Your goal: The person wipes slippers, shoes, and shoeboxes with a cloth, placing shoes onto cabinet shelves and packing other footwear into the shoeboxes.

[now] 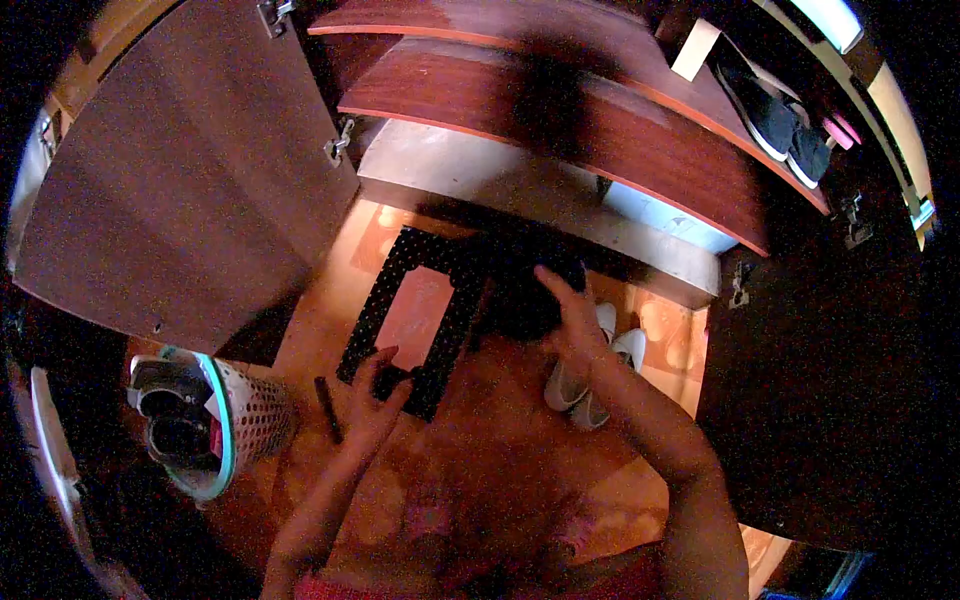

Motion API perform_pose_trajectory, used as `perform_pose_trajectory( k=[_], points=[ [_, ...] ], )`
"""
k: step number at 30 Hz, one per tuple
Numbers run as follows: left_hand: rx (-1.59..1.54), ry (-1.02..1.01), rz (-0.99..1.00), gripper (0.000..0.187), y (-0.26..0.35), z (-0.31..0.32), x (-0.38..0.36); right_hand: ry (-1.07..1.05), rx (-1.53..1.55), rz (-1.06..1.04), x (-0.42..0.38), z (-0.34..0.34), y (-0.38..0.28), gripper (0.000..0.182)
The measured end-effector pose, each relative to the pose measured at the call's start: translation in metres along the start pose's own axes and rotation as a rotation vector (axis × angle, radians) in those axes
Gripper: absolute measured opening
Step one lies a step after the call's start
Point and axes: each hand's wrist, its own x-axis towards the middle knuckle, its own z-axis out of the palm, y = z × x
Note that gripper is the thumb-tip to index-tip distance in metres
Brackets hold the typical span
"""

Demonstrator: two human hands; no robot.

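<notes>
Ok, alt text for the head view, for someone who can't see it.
A person's left hand is at what looks like a dotted black box with a pink panel, their right hand at a dark item lost in shadow. Shoes on the floor and a basket flank them, before cupboard shelves.

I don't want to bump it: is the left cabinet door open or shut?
Open: the left door stands swung out on its hinges, exposing the shelves.
</notes>
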Motion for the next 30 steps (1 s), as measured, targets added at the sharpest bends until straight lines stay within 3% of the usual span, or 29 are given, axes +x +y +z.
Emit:
perform_pose_trajectory(
  k=[2,3,5,6,8,9,11,12,14,16,18,20,21,23,24,26,28,30],
  points=[
    [-0.04,-0.068,-0.064,0.045,-0.003,0.0,0.001,0.069,-0.01,-0.022,0.01,-0.005,0.0,0.065],
    [-0.039,-0.072,-0.062,0.045,0.003,0.002,0.006,0.077,-0.183,-0.116,0.021,-0.012,0.01,0.059],
    [-0.426,-0.201,-0.23,0.041,0.03,0.007,0.023,0.092,-0.53,-0.303,0.036,-0.022,0.027,0.048],
    [-0.424,-0.205,-0.23,0.041,0.05,0.009,0.034,0.095,-0.528,-0.303,0.031,-0.018,0.031,0.048],
    [-0.523,-0.274,-0.445,0.04,0.08,0.015,0.057,-0.147,-0.589,-0.249,0.011,-0.003,0.033,0.052],
    [-0.553,-0.299,-0.515,0.039,0.085,0.019,0.068,-0.139,-0.583,-0.256,0.003,-0.001,0.02,0.052],
    [-0.581,-0.271,-0.282,0.037,0.074,0.037,0.089,-0.174,-0.607,-0.079,-0.014,-0.008,-0.009,0.055],
    [-0.589,-0.267,-0.202,0.037,0.072,0.044,0.1,-0.162,-0.601,-0.086,-0.016,-0.022,-0.014,0.055],
    [-0.008,-0.489,-0.118,0.033,0.089,0.07,0.13,-0.083,-0.435,0.006,-0.02,-0.069,-0.028,0.058],
    [0.072,-0.422,0.214,0.029,0.072,0.116,0.155,-0.043,-0.294,-0.007,-0.034,-0.096,-0.042,0.054],
    [0.122,-0.49,0.284,0.03,0.071,0.17,0.189,-0.018,-0.14,-0.012,-0.05,-0.114,-0.058,0.051],
    [0.281,-0.51,0.177,0.033,0.098,0.213,0.208,0.215,-0.107,-0.04,-0.067,-0.127,-0.074,0.056],
    [0.304,-0.521,0.166,0.033,0.081,0.254,0.231,0.214,-0.085,-0.025,-0.067,-0.146,-0.078,0.056],
    [0.183,-0.383,0.419,0.035,0.026,0.318,0.261,0.283,-0.11,-0.032,-0.071,-0.18,-0.077,0.056],
    [0.144,-0.34,0.502,0.036,0.019,0.333,0.263,0.203,-0.207,-0.043,-0.074,-0.193,-0.081,0.043],
    [0.684,-0.166,0.684,0.036,0.053,0.329,0.24,0.252,-0.141,-0.001,-0.088,-0.201,-0.086,0.048],
    [0.5,-0.224,0.51,0.034,0.061,0.328,0.199,0.297,-0.077,0.03,-0.097,-0.213,-0.084,0.052],
    [0.576,-0.439,0.453,0.033,0.096,0.299,0.149,0.35,-0.1,0.1,-0.105,-0.231,-0.082,0.049]
  ],
)
